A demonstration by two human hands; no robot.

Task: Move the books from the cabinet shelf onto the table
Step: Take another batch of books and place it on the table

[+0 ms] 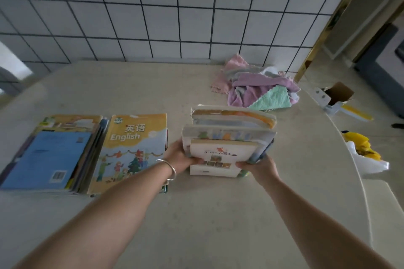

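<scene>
A bundle of several books [229,140] stands tilted on the beige table [196,214], right of centre. My left hand [180,157] grips its left side and my right hand [260,167] grips its lower right corner. To the left lies a stack topped by a yellow English textbook [131,150]. Further left is another stack with a blue book [47,159] on top. The cabinet shelf is out of view.
A heap of pink, purple and green cloths [260,87] lies at the back right of the table. Beyond the table's right edge are an open cardboard box [334,96] and a yellow and white plastic bag [363,155]. A tiled wall stands behind.
</scene>
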